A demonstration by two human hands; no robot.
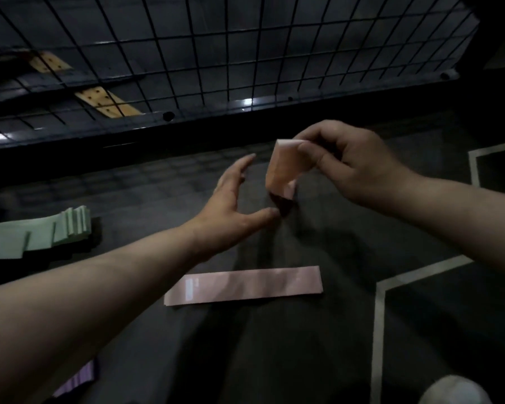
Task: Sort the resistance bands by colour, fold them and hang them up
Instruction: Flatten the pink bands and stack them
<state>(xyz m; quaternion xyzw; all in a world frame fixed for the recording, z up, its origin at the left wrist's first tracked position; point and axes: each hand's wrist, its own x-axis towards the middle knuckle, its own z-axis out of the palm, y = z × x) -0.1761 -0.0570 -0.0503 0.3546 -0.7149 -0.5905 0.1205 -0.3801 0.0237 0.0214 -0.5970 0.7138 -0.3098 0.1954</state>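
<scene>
My right hand (353, 167) pinches a folded pink resistance band (280, 170) by its top edge, so that it hangs above the dark surface. Just left of it my left hand (233, 199) is spread, thumb tip near the band's lower end, holding nothing. A second pink band (245, 285) lies flat and unfolded nearer to me. Several green bands (41, 233) lie fanned in a pile at the left edge. A purple band (76, 380) shows partly at the bottom left, cut off by my left forearm.
A black wire grid panel (245, 53) leans along the back, with wooden perforated strips (108, 102) behind it. Pale tape lines (379, 316) run across the dark floor at the right. A pale rounded object (455, 392) sits at the bottom right corner.
</scene>
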